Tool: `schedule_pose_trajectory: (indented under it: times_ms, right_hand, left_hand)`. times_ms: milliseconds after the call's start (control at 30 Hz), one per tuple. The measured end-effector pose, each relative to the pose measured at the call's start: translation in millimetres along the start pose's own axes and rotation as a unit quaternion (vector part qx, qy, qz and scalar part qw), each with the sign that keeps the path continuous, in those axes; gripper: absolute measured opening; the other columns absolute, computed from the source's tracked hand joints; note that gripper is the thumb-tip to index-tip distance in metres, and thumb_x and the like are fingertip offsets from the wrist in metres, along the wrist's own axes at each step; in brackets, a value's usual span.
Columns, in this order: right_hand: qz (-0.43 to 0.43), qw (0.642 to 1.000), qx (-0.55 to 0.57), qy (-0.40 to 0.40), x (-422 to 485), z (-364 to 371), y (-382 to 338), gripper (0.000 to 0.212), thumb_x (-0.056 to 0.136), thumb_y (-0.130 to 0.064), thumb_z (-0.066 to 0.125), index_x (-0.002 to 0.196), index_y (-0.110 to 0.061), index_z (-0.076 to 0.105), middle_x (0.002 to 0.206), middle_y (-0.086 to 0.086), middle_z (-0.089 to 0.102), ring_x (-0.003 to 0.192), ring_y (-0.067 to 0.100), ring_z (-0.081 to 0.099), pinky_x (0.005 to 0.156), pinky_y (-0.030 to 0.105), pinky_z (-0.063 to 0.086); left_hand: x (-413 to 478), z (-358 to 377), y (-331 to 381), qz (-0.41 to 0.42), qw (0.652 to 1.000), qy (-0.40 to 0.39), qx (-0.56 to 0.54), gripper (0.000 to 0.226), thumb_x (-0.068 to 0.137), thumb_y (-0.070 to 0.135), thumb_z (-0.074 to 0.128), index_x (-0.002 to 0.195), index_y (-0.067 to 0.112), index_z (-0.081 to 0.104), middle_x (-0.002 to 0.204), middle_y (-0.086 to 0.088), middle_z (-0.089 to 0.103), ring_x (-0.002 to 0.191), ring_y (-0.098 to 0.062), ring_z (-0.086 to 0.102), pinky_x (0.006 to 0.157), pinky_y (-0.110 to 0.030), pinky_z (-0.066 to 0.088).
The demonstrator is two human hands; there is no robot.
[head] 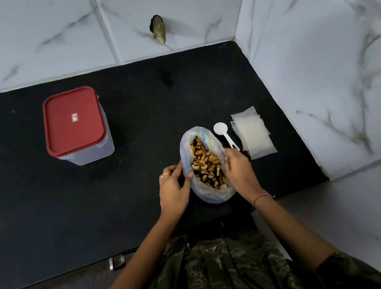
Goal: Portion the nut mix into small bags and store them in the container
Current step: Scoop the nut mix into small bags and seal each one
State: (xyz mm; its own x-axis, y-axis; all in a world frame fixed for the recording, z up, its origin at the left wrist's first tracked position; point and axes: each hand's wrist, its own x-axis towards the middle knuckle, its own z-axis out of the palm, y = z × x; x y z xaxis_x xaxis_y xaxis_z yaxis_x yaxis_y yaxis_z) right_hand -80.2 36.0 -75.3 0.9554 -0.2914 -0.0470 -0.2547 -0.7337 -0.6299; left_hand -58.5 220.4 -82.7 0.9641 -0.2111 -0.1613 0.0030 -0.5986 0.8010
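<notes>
A large translucent bag [190,141] stands open on the black counter [43,208], full of nut mix [207,166]. My left hand [173,190] grips the bag's left rim with thumb and fingers. On the opposite rim, my right hand [238,169] pinches the plastic. A white plastic spoon [223,133] lies just right of the bag. Beside it sits a small pile of empty clear bags [253,133]. A clear container with its red lid [73,120] closed stands at the back left.
Marble-tiled walls [324,69] close the counter at the back and on the right. A dark chipped hole [158,29] marks the back wall. A metal latch [116,262] sits at the counter's front edge.
</notes>
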Motion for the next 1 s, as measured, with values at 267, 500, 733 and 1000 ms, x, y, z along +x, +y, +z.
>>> schedule_pose_trajectory:
  times_ms: [267, 500, 733, 1000]
  right_hand:
    - [-0.038, 0.990, -0.026, -0.130, -10, -24, 3, 0.068, 0.095, -0.031, 0.051, 0.150, -0.013, 0.015, 0.136, 0.007, 0.025, 0.126, 0.016, 0.027, 0.110, 0.034, 0.030]
    - [0.020, 0.953, 0.010, -0.303, -3, -37, 5, 0.115, 0.069, -0.013, 0.082, 0.151, -0.020, 0.002, 0.123, -0.003, 0.023, 0.103, 0.010, 0.036, 0.102, 0.044, 0.045]
    - [0.021, 0.949, -0.024, -0.313, 3, -36, 5, 0.114, 0.068, -0.009, 0.082, 0.151, -0.019, 0.004, 0.114, -0.009, 0.022, 0.094, 0.007, 0.041, 0.100, 0.039, 0.046]
    - [0.031, 0.956, -0.059, -0.287, 9, -46, 4, 0.110, 0.068, -0.011, 0.081, 0.151, -0.019, 0.009, 0.125, -0.001, 0.029, 0.097, 0.009, 0.042, 0.101, 0.038, 0.045]
  left_hand:
    - [-11, -5, -3, 0.060, 0.994, -0.095, 0.016, 0.115, 0.069, 0.054, 0.075, 0.153, 0.027, 0.001, 0.139, -0.005, 0.018, 0.127, -0.010, 0.024, 0.105, -0.025, 0.035]
    - [-4, -3, -5, 0.057, 0.984, -0.145, 0.089, 0.120, 0.070, 0.046, 0.080, 0.153, 0.021, -0.002, 0.141, -0.004, 0.016, 0.131, -0.018, 0.031, 0.105, -0.028, 0.039]
    - [-1, 0, 0, 0.045, 0.982, -0.160, 0.094, 0.122, 0.067, 0.043, 0.083, 0.153, 0.016, 0.001, 0.139, -0.004, 0.019, 0.132, -0.020, 0.032, 0.109, -0.038, 0.039]
    - [8, 11, 12, 0.050, 0.982, -0.161, 0.084, 0.120, 0.067, 0.042, 0.083, 0.153, 0.011, 0.005, 0.138, -0.005, 0.021, 0.130, -0.020, 0.034, 0.110, -0.036, 0.039]
